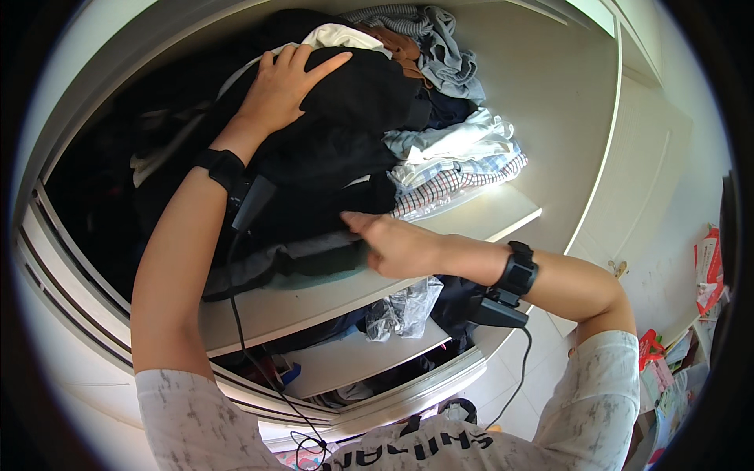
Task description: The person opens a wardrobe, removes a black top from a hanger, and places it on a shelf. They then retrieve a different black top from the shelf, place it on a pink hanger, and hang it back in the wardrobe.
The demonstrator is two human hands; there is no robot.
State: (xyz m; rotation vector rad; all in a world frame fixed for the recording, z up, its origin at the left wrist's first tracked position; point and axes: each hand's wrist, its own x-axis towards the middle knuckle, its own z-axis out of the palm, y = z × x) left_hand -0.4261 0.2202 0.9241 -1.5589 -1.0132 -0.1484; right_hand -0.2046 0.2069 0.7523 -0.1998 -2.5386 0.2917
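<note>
My left hand (288, 88) lies with its fingers spread on a black garment (353, 88) at the top of a clothes pile. Behind its fingertips shows a white garment (344, 38). At the front of the pile, my blurred right hand (406, 241) is against the dark clothes, with the fingers partly curled. Whether it pinches any cloth cannot be seen. Just below it are folded grey (318, 244) and dark green (321, 268) items. To the right sits a stack with a white shirt (465, 138) above a checked shirt (453, 185). Both wrists wear black straps with cabled devices.
The pile sits on a wardrobe shelf (306, 309), with a lower shelf (365, 359) holding a clear plastic bag (406, 309) and dark clothes. Sliding-door tracks (76, 282) run along the left. A side panel (542, 106) bounds the right. Cables hang from both wrists.
</note>
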